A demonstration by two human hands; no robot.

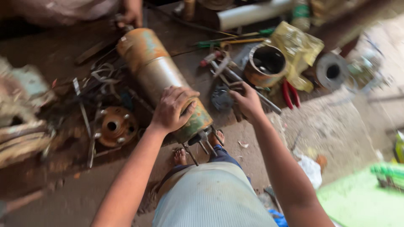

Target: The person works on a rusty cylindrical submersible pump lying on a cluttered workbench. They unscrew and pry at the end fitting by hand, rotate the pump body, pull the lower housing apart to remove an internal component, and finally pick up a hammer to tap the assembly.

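Observation:
A long rusty metal cylinder [153, 69] lies on the workshop floor, its near end painted green with several studs [202, 145] sticking out. My left hand [172, 107] rests on top of that near end, fingers curled over it. My right hand [246, 100] reaches to the right of the cylinder and closes around a dark metal tool [235, 86] among the scattered tools. Another person's hand [131, 12] touches the cylinder's far end at the top.
A round rusty flange [114, 126] lies left of the cylinder amid metal strips. A short open pipe section [266, 64], red-handled pliers [290, 93], screwdrivers [229, 42], a yellow bag [296, 48] and a metal ring [332, 70] lie at right. My bare feet [181, 156] stand below the cylinder.

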